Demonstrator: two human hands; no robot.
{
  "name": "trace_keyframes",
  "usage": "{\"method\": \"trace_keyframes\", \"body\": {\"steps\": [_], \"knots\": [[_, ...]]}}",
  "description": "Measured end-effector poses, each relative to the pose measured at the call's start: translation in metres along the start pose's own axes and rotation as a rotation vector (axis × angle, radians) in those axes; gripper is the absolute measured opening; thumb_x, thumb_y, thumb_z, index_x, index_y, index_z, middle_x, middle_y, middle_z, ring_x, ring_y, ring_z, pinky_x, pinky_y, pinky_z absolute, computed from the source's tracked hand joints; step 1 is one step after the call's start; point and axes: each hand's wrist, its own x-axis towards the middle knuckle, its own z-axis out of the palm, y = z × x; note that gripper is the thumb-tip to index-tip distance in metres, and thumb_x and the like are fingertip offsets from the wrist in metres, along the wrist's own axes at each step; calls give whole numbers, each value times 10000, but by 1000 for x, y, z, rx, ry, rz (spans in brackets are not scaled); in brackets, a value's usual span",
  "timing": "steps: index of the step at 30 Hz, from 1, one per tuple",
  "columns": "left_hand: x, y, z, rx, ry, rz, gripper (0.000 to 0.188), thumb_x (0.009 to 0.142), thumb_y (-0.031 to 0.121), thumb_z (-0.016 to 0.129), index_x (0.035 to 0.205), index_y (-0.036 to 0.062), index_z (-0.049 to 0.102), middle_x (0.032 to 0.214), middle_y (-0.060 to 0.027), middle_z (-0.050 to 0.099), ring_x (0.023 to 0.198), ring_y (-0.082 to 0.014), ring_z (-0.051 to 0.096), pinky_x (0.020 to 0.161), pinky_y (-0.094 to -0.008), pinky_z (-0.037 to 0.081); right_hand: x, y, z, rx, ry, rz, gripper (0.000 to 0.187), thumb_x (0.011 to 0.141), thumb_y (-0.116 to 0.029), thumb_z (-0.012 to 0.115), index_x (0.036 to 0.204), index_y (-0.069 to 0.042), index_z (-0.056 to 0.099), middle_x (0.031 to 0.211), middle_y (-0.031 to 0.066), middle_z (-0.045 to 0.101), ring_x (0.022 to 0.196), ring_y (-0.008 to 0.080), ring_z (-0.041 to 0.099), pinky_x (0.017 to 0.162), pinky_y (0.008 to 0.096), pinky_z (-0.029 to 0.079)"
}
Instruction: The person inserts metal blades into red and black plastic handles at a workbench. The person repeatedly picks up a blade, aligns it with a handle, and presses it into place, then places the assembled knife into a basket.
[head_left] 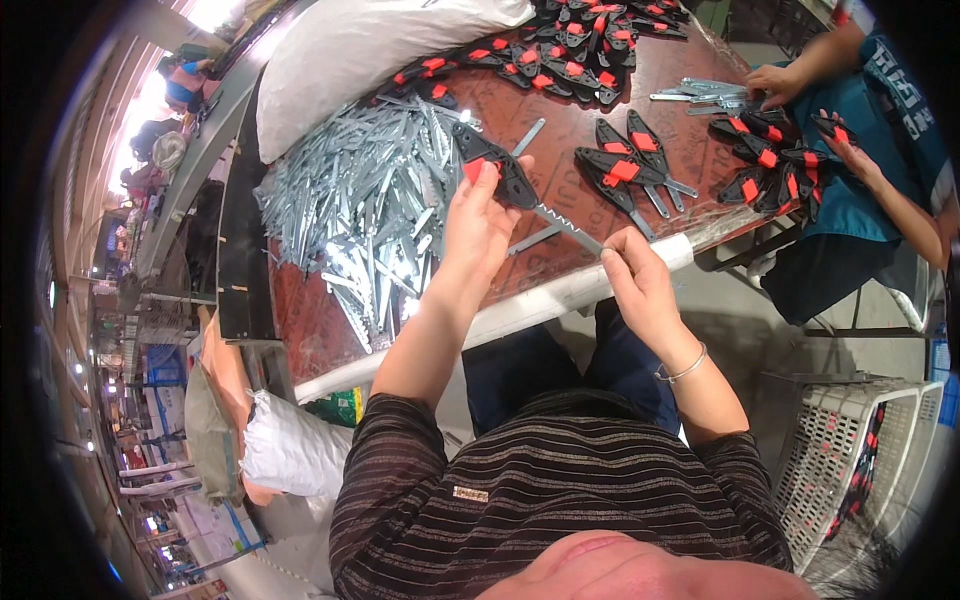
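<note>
The black handle (515,187) is held above the counter (560,135), tilted from eleven o'clock to five, with a toothed metal blade (570,230) running on from its lower end toward four o'clock. The left hand (480,222) has its grip closed around the handle, thumb at the red piece; the right hand's (640,275) grip pinches the blade's far end, over the white near edge (540,285) in this view. Taking the handle as the dial's centre, a heap of blades (350,195) fills nine o'clock, right up beside the handle. Brown counter top shows at one o'clock and as a strip between the held blade and the near edge, with a loose blade (528,137) in the first and another partly in the second. Several bladed handles (612,168) lie at three o'clock, leaving a narrow passage. More handles (570,60) crowd one o'clock farther out; a white sack (370,60) bulges at ten. A co-worker's hand (772,86) rests by blades at two o'clock, near the right edge.
</note>
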Motion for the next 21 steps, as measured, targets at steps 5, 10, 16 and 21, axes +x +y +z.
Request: {"method": "trace_keyframes", "body": {"steps": [5,10,16,21], "knots": [[-8,20,6,-171,-270,-51,558,972,460,364,1369,67,346,1362,-185,437,1178,-257,501,959,-390,416,7,-4,-15,659,-207,368,106,946,-147,487,878,-66,488,619,-91,351,516,25,301,459,201,247],[-2,19,-5,-292,-455,20,648,887,455,549,1377,80,355,1410,-154,390,1242,-296,456,1028,-466,394,1,-10,-16,789,-257,397,98,960,-160,468,911,-74,472,629,-79,355,525,13,282,457,188,224],[-5,-1,-6,-222,-502,16,562,820,325,702,1255,65,460,1225,-124,549,1142,-309,549,941,-498,486,9,-24,-3,631,-289,257,149,975,-186,456,895,-61,449,658,-60,373,557,25,316,489,192,267],[-9,-17,-1,-155,-486,14,575,820,323,700,1260,52,448,1194,-135,557,1137,-311,551,919,-475,503,16,-23,4,676,-259,288,162,972,-184,466,868,-62,442,693,-53,378,584,37,328,512,195,286]]}}
